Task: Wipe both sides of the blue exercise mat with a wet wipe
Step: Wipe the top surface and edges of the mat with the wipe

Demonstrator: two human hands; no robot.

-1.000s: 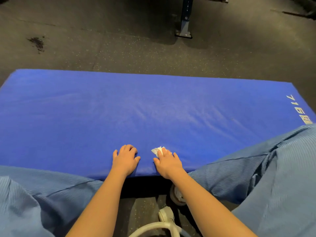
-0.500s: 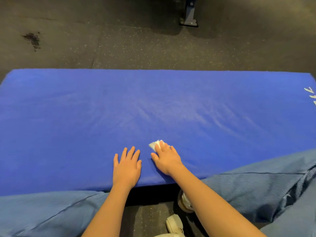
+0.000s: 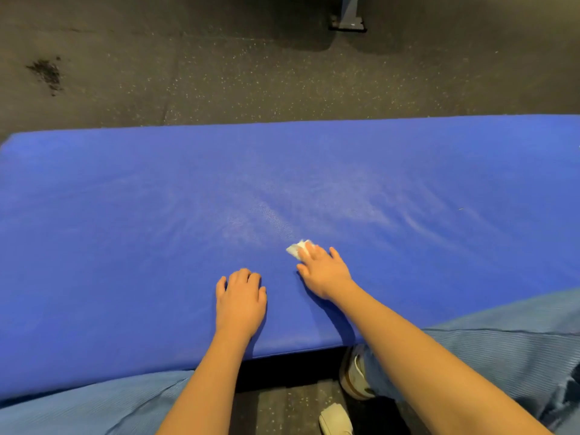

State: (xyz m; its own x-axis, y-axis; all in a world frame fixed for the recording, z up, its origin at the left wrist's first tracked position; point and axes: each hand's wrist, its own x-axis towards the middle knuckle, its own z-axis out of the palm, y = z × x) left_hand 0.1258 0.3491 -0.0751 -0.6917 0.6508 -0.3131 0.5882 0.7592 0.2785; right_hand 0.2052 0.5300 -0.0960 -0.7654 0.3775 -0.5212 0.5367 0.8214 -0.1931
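the blue exercise mat lies flat on the dark speckled floor, filling the width of the view. the right hand lies on the mat with fingers stretched out, pressing a small crumpled white wet wipe against it under the fingertips. the left hand rests just beside it near the mat's close edge, fingers loosely bent and holding nothing. a shoe shows below that edge
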